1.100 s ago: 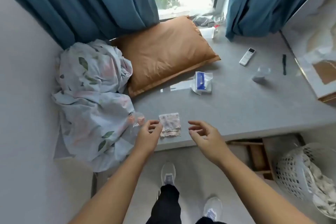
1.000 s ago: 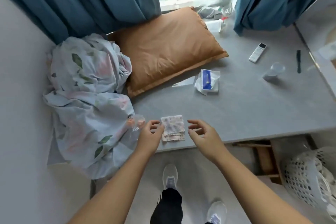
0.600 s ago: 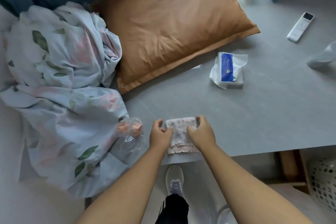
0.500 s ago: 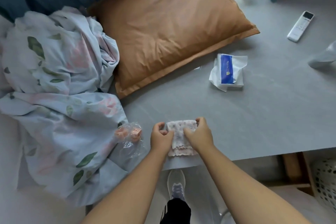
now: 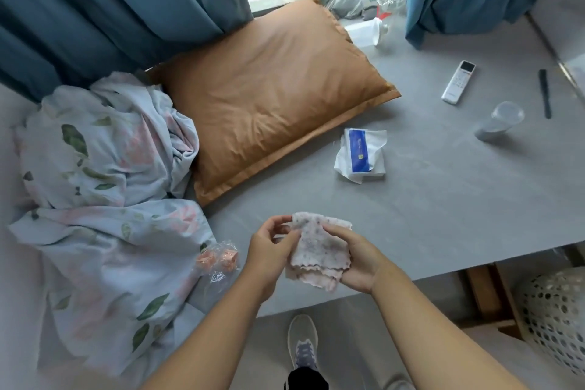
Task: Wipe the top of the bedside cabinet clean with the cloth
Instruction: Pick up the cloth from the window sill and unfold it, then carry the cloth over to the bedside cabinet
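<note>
A small folded cloth [image 5: 319,250], pale with pink and dark speckles and wavy edges, is lifted just above the front edge of the grey cabinet top [image 5: 443,199]. My left hand [image 5: 269,250] pinches its upper left corner. My right hand [image 5: 357,258] holds it from the right side and underneath. Both hands are at the near edge of the surface, in front of my body.
An orange pillow [image 5: 272,95] and a crumpled floral sheet [image 5: 104,187] fill the left side. A tissue pack [image 5: 362,155], a white remote [image 5: 459,82], a clear plastic cup [image 5: 500,121], a black pen [image 5: 545,93] and a small plastic bag [image 5: 218,260] lie on the top. A white basket [image 5: 557,320] stands lower right.
Both hands closed on the cloth where it lay on the surface and have lifted it off the top. The camera has pulled back.
</note>
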